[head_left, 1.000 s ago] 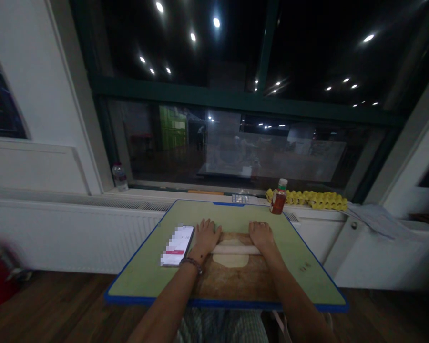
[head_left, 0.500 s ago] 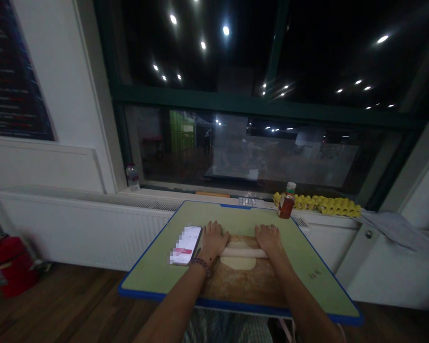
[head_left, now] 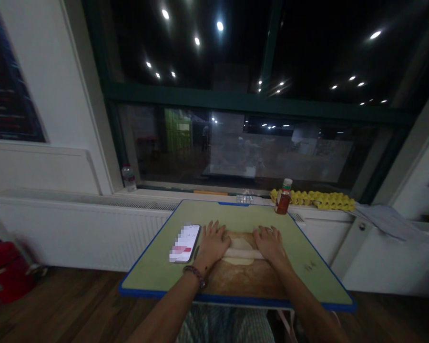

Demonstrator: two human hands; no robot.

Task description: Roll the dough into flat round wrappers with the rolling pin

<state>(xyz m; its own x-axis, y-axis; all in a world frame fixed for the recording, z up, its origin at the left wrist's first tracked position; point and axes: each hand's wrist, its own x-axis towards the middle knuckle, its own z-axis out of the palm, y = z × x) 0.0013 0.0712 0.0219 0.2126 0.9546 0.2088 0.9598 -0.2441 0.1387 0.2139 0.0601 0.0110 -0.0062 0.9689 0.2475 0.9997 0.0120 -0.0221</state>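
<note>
A pale rolling pin lies crosswise over a flat, light sheet of dough. Dough shows on both the far and near sides of the pin. Beneath them is a brown wooden board. My left hand rests its palm on the pin's left end, fingers spread forward past it. At the right end, my right hand presses down the same way, fingers stretched out. The pin's ends are hidden under my palms. A phone with a lit screen lies just left of my left hand.
The green folding table has a blue rim. A bottle of red-brown liquid stands at its back right. Yellow egg cartons and a clear bottle are along the windowsill. A white radiator runs behind; a red fire extinguisher stands left.
The rolling pin has rolled slightly toward me over the dough, so more dough shows beyond it and less on the near side. Both hands have gone with it. The view has shifted a little.
</note>
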